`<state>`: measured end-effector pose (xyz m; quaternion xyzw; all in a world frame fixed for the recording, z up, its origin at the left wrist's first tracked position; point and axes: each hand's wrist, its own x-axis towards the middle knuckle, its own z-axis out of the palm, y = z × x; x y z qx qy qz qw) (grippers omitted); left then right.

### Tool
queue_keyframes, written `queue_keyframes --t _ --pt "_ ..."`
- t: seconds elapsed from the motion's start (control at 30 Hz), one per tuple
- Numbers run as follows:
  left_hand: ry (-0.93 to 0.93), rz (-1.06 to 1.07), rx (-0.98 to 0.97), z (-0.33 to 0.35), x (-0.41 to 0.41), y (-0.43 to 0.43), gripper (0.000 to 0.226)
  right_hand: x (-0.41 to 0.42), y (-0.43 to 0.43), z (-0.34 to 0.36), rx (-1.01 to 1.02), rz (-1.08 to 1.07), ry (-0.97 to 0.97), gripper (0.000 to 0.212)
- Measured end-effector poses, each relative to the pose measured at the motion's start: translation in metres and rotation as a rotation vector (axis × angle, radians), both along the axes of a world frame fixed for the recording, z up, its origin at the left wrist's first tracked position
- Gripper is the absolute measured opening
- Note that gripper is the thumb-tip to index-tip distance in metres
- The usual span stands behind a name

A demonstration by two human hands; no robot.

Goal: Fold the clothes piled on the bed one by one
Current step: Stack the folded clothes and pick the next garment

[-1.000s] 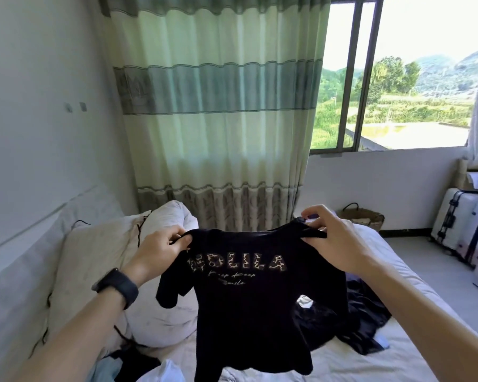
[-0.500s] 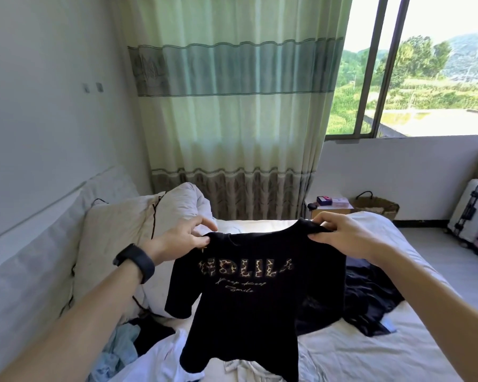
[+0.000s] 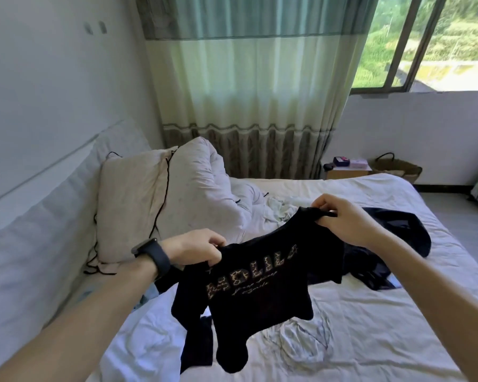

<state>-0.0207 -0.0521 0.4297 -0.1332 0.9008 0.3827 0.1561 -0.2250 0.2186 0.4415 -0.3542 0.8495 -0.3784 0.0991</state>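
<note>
Shirt: small black T-shirt with leopard-print lettering point(image 3: 260, 293), held up tilted above the white-sheeted bed point(image 3: 370, 326).
Left hand point(image 3: 196, 250): fingers pinch one shoulder.
Right hand point(image 3: 340, 219): fingers pinch the other shoulder, higher.
Behind: crumpled dark garment point(image 3: 392, 235) on the sheet.

Blk tee point(image 3: 262, 293) in L hand point(image 3: 196, 250), R hand point(image 3: 342, 221)

- Two hands: left hand point(image 3: 196, 250), right hand point(image 3: 342, 220).
- One black T-shirt point(image 3: 260, 293).
- One other dark garment point(image 3: 398, 224), far right.
- One bed point(image 3: 370, 312).
- One pillow point(image 3: 130, 205), left.
- One basket point(image 3: 400, 169), far right.
- One wristwatch point(image 3: 152, 256).
</note>
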Motion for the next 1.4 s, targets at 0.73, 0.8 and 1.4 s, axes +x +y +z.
queue_keyframes --t 0.73,0.8,1.4 --pt "0.291 -0.061 -0.518 -0.054 0.077 -0.104 0.033 0.123 -0.076 -0.112 0.156 -0.038 -0.557 0.011" --pt "0.181 -0.154 -0.776 -0.058 0.086 -0.113 0.032 0.127 -0.079 -0.119 0.230 -0.028 -0.443 0.031" --pt "-0.011 0.121 0.119 -0.080 0.087 -0.106 0.023 0.122 -0.075 -0.129 0.335 -0.110 -0.222 0.023"
